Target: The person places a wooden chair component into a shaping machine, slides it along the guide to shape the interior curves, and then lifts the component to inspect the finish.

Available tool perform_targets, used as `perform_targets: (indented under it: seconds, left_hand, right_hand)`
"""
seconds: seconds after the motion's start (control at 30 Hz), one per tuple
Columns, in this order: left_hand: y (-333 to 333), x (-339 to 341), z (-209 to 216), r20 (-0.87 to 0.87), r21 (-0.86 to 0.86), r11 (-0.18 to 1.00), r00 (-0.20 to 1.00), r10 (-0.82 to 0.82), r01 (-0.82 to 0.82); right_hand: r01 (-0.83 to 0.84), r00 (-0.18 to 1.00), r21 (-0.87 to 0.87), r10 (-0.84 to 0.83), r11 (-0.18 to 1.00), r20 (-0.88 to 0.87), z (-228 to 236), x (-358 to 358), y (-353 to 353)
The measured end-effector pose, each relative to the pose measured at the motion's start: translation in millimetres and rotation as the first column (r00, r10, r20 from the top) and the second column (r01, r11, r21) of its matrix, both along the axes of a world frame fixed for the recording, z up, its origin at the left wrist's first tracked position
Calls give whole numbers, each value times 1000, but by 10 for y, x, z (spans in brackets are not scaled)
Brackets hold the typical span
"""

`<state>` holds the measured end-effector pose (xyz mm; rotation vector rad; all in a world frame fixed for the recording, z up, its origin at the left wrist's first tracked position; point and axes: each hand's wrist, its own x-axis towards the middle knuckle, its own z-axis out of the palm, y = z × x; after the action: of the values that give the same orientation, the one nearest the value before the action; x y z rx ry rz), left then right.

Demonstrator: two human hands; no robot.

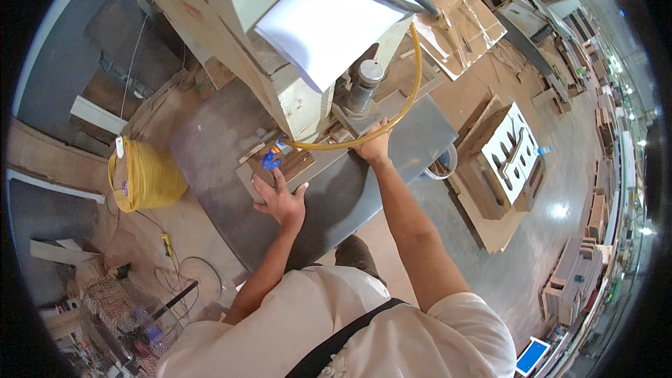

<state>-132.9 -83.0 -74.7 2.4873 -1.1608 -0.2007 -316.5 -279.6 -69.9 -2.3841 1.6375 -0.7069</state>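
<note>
A long flat wooden board (322, 166) lies across the dark grey machine table (318, 218), under the machine head. My left hand (282, 203) rests at its near left end, fingers spread and stretched over the edge. A blue knob-like fitting (271, 159) is just beyond those fingertips, beside a brown wood piece (299, 162) on the board. Farther right, my right hand (374, 145) grips the board's other end, its fingers partly hidden beneath a yellow hose (409, 101). Close beyond that hand stands a metal cylinder (365, 84) of the machine. The cutting point is hidden.
The pale machine body (297, 105) rises ahead with white paper (336, 21) on it. A yellow sack (148, 176) stands left, near a wire-caged fan (133, 329). Right of the table are a white bucket (448, 161) and stacked wood parts with a white template (509, 150).
</note>
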Motion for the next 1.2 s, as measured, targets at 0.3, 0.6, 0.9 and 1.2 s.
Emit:
perform_targets:
  seconds: [0.3,0.6,0.9,1.2]
  left_hand:
    - [-49,-54,-80,-22,-3,1000,1000,-1,1]
    - [-125,-132,-60,-5,-34,999,1000,-1,1]
    - [-169,-140,-121,6,-70,997,1000,-26,26]
    - [-177,-121,-200,117,-117,990,991,-63,77]
  right_hand:
    - [-14,1000,-101,15,995,6,-303,-141,-142]
    - [-27,998,-132,33,991,44,-375,-247,-226]
    - [-40,997,-115,48,993,62,-303,-322,-241]
    - [24,997,4,-24,1000,72,-124,-312,-157]
